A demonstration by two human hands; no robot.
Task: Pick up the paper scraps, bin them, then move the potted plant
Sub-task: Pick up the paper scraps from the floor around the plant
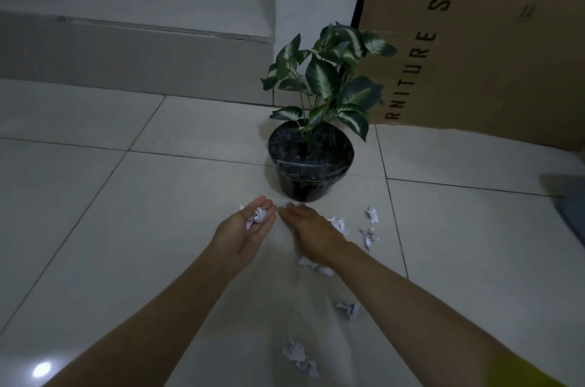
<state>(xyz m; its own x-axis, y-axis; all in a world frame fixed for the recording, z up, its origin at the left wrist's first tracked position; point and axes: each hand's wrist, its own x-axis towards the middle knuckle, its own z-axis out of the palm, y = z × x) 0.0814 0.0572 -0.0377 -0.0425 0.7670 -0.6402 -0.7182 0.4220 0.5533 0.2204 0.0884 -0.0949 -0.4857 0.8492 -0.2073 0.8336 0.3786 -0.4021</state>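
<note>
A potted plant (311, 162) with green-and-white leaves stands in a black pot on the tiled floor, just beyond my hands. My left hand (250, 228) lies palm up, cupping a crumpled paper scrap (258, 215). My right hand (311, 234) is palm down beside it, fingers extended, nothing visible in it. Several crumpled paper scraps lie on the floor: one (338, 223) at my right hand's edge, others to its right (372, 215) (368, 236), one under my right wrist (311, 265), one further back (348, 309), one nearest me (299, 356).
A large cardboard box (474, 48) leans against the wall behind the plant on the right. A raised step (136, 48) runs along the far left. A grey object (566, 200) shows at the right edge. No bin is in view.
</note>
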